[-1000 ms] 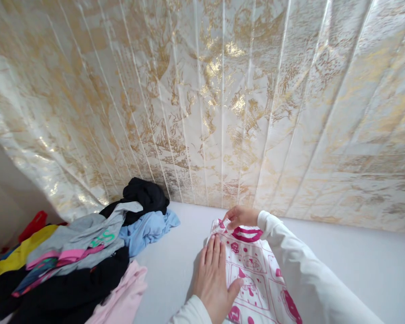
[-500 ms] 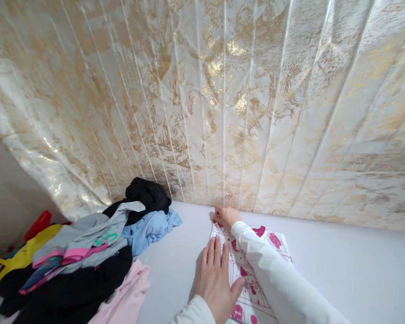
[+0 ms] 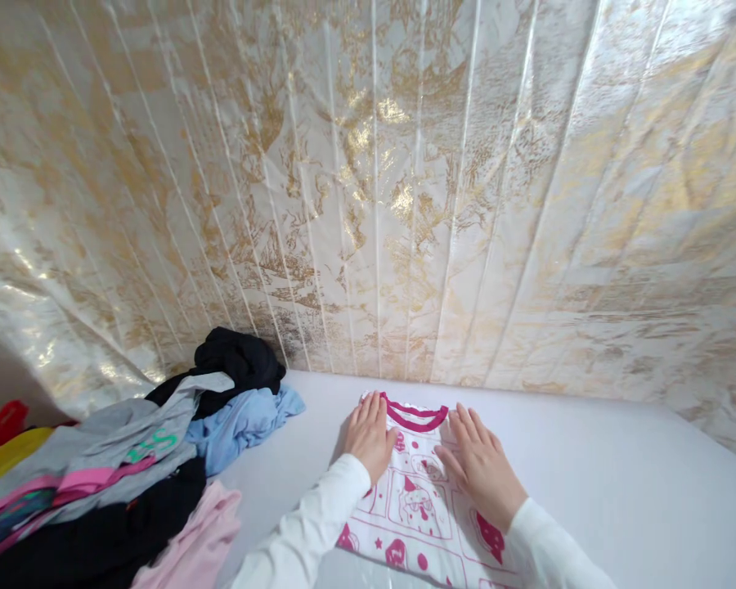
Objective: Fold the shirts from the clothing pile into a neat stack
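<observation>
A white shirt with magenta cartoon prints [image 3: 420,499] lies flat on the white table, its magenta neckline at the far end. My left hand [image 3: 371,438] rests flat on the shirt's upper left, fingers stretched out beside the collar. On the opposite shoulder my right hand [image 3: 482,462] lies with fingers extended and thumb pointing inward. Neither hand grips the cloth. The sides of the shirt are partly hidden beneath my hands and white sleeves, and its lower end runs off the bottom of the view.
To the left sits a heap of clothes: a grey garment [image 3: 116,442], a light blue one [image 3: 239,425], a black one [image 3: 239,360] and a pink one [image 3: 190,540]. Behind the white table [image 3: 601,474] hangs a gold-patterned curtain [image 3: 368,204].
My right hand has left the upper left corner and now lies on the right shoulder. My left hand has moved up beside the collar. The shirt now lies spread with its neckline showing.
</observation>
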`<state>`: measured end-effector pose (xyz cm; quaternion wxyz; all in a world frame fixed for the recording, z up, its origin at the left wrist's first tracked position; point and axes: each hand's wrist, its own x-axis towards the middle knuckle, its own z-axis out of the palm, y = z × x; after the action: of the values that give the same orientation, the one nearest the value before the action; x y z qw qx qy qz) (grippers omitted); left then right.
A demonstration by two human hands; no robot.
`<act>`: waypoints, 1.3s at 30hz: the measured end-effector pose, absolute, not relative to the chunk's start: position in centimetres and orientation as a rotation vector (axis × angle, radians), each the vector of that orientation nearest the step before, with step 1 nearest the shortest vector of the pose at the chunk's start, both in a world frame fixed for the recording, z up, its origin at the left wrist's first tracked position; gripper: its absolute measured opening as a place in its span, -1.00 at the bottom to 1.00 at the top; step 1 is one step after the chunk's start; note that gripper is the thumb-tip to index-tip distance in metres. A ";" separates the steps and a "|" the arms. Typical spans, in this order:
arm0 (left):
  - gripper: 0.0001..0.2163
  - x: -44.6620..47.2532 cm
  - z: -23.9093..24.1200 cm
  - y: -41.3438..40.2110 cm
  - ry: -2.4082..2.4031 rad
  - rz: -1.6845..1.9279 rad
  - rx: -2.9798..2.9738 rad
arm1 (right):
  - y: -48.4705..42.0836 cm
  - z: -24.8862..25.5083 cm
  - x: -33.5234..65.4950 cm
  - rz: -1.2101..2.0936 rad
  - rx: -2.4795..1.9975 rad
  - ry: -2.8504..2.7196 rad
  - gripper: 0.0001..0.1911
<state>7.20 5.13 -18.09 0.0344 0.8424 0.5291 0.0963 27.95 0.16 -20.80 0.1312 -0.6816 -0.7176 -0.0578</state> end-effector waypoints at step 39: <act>-0.54 4.5 -19.2 -1.7 1.395 0.343 2.782 | -5.6 -20.4 25.8 0.027 -2.093 -2.166 -0.30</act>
<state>4.48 -1.75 -19.16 0.0053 0.8886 0.4454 0.1095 25.80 -5.58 -20.44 0.0647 -0.6933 -0.7177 0.0088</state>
